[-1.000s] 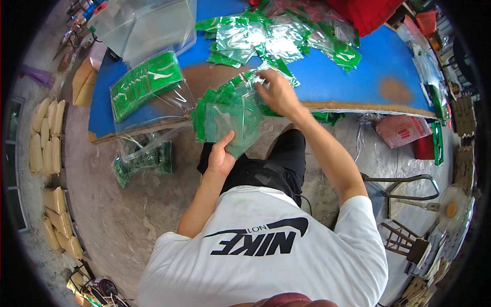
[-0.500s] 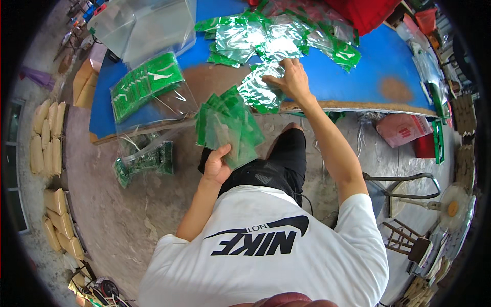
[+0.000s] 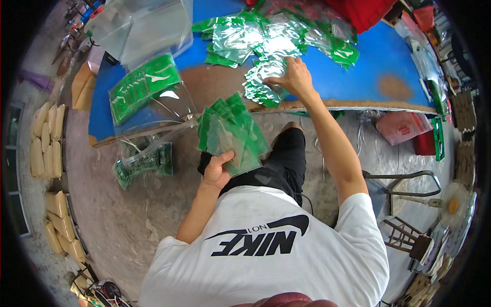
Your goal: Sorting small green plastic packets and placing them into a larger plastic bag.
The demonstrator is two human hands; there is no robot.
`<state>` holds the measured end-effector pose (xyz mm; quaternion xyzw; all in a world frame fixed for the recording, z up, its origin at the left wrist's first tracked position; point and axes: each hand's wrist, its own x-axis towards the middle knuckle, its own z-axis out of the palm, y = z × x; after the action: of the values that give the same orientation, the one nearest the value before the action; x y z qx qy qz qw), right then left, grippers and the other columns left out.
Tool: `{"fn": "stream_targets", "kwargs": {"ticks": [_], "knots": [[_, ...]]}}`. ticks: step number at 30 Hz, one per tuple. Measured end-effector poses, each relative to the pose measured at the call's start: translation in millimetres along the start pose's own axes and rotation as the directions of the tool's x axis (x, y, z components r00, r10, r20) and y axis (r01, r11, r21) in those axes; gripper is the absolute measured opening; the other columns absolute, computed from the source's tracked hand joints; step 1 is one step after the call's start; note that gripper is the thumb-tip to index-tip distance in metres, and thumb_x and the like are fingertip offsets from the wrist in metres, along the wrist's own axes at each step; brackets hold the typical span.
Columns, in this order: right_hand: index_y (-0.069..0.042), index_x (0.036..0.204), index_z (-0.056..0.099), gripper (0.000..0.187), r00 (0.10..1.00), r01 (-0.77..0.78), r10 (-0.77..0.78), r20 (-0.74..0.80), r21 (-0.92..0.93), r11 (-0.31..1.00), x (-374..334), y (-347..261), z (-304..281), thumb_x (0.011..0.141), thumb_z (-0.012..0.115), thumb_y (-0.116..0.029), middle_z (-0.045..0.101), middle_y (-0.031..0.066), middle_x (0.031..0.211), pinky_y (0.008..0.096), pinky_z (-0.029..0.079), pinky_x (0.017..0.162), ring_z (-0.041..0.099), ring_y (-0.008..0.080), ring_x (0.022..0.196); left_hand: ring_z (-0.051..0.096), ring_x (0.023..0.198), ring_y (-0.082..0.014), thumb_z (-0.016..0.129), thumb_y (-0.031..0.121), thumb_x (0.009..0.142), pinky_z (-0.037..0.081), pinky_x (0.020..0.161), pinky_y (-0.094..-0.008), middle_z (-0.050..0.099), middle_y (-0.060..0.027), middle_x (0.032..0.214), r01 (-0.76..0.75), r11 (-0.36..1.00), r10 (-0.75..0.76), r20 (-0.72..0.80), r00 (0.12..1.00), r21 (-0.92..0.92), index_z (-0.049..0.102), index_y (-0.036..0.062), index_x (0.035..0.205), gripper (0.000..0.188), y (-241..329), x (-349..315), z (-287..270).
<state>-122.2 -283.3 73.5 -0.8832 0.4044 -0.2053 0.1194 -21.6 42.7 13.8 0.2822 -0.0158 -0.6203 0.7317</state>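
Far left: beige sacks in stacks. Next, on the left part of the blue surface, a stack of green packets lies in clear plastic, its white markings too small to read; translucent plastic stands just behind it, and a green bundle shows below the near edge. Left of centre: the left grip, closed on a fan of green packets, thumb uppermost, above the lap and in front of the near edge. Centre: a white shirt bearing black lettering in two sizes and a curved black mark, all inverted in this view; beyond, a spread of silvery and green packets, glossy with reflected light, lies on the surface. Right of centre: the right grip, thumb and fingers parted, touches the silvery packets nearest the edge; whether it grasps one cannot be told. Farther back, red material. Far right: a pink bag with red printing, a wooden stool and a fan
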Motion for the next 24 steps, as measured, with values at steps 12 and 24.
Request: {"fn": "stream_targets", "kwargs": {"ticks": [12,24], "knots": [[0.003,0.118,0.063,0.046,0.946,-0.135,0.325,0.006,0.916,0.377,6,11,-3,0.092,0.070,-0.034,0.071,0.0124,0.106,0.0364,0.053,0.080,0.067,0.0215,0.091,0.056,0.124,-0.0248,0.072,0.004,0.083,0.045,0.107,-0.0440,0.059,-0.0071,0.132,0.006,1.000,-0.006,0.044,0.999,-0.001,0.052,0.0067,0.137,0.058,9,5,2],[0.003,0.113,0.063,0.050,0.968,-0.201,0.061,0.244,0.604,0.772,-85,-77,-31,0.097,0.059,-0.044,0.064,0.0276,0.098,0.0421,0.048,0.080,0.062,0.0332,0.095,0.052,0.130,-0.0294,0.067,0.006,0.090,0.040,0.114,-0.0491,0.057,-0.0115,0.138,-0.155,0.969,0.148,-0.054,0.988,-0.193,0.046,0.0029,0.141,0.055,15,25,8]]}}
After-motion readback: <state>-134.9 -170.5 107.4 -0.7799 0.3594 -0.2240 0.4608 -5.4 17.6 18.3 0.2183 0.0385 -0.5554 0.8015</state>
